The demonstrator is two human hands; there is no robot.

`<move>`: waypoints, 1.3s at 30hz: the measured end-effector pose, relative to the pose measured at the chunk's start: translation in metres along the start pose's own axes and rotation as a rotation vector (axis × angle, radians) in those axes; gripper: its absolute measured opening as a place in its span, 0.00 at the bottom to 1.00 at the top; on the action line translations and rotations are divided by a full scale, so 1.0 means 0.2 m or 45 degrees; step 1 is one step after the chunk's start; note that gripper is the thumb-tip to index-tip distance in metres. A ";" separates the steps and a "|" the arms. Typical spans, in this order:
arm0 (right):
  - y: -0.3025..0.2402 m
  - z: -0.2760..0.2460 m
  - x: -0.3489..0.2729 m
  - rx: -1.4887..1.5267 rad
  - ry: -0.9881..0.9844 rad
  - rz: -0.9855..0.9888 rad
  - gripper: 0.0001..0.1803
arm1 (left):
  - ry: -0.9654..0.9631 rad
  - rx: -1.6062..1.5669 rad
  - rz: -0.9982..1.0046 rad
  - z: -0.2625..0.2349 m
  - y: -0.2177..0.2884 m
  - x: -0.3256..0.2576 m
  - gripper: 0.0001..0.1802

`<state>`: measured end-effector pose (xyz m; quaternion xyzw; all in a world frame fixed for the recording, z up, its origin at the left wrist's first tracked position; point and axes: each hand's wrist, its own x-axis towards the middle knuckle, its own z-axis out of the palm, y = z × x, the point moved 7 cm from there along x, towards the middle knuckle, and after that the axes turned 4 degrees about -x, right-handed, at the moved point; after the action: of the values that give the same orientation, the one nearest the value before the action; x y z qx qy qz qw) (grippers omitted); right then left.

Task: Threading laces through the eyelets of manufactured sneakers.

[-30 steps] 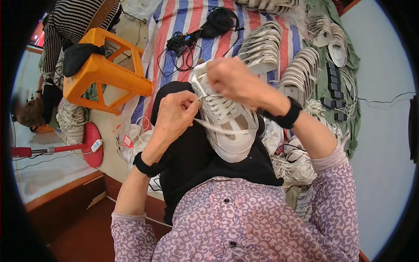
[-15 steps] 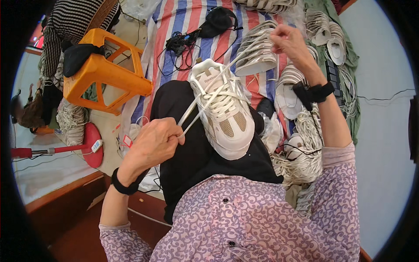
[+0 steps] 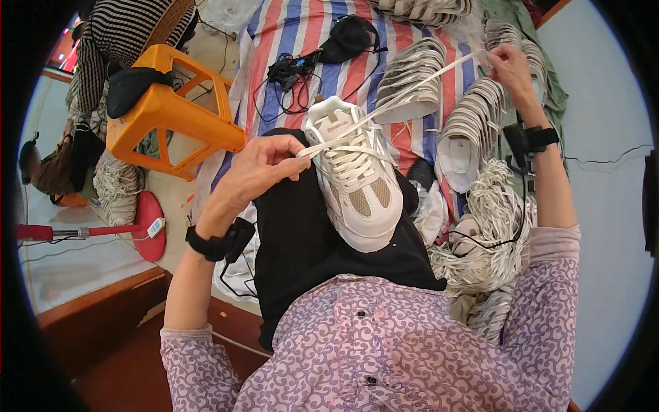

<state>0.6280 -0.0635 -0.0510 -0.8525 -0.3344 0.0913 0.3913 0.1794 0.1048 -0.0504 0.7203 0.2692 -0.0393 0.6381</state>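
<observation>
Pinching the white lace taut, both hands work the sneaker.

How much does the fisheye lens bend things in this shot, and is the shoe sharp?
Head view: black circular vignette at the corners; the striped sheet and wall edges curve near the rim. The shoe at centre is sharp and evenly lit; the right hand pulling the lace looks slightly soft.

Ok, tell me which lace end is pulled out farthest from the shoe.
The lace end in the right hand, stretched taut over the insole stacks; the left hand pinches its end beside the shoe.
</observation>
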 end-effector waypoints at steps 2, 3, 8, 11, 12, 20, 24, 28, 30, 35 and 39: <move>0.03 -0.06 0.06 0.004 0.060 -0.014 0.07 | 0.011 -0.023 -0.059 0.00 -0.08 0.05 0.09; 0.05 -0.11 0.09 -0.001 0.129 -0.018 0.07 | 0.013 -0.025 -0.064 0.00 -0.10 0.08 0.09; 0.08 -0.40 0.31 -0.383 0.375 -0.113 0.11 | 0.174 0.359 0.298 0.04 -0.03 0.17 0.11; 0.03 -0.47 0.35 -0.468 0.472 -0.094 0.13 | 0.273 0.502 0.435 0.06 0.00 0.17 0.10; -0.01 -0.39 0.37 -0.333 0.318 -0.156 0.13 | 0.321 0.521 0.477 0.05 0.02 0.16 0.10; -0.52 0.58 -0.43 0.576 -0.593 -0.279 0.08 | 0.388 0.646 0.614 0.14 0.14 0.18 0.08; -0.60 0.77 -0.74 0.717 -0.682 -0.230 0.06 | 0.441 0.803 0.711 0.17 0.18 0.25 0.09; -0.50 0.90 -0.83 0.870 -0.635 0.047 0.04 | 0.504 0.691 0.512 0.16 0.13 0.29 0.10; -0.47 0.93 -0.84 0.928 -0.556 0.113 0.02 | 0.515 0.709 0.469 0.17 0.12 0.31 0.12; -0.41 1.00 -0.88 1.123 -0.486 0.224 0.03 | 0.437 0.787 0.425 0.17 0.12 0.38 0.13; -0.45 0.95 -0.89 1.021 -0.392 0.141 0.04 | 0.232 0.663 0.380 0.15 0.10 0.47 0.12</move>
<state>0.3682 -0.0196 -0.1329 -0.6261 -0.2808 0.3608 0.6316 0.2764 0.1068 -0.0754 0.8916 0.1976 0.0520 0.4042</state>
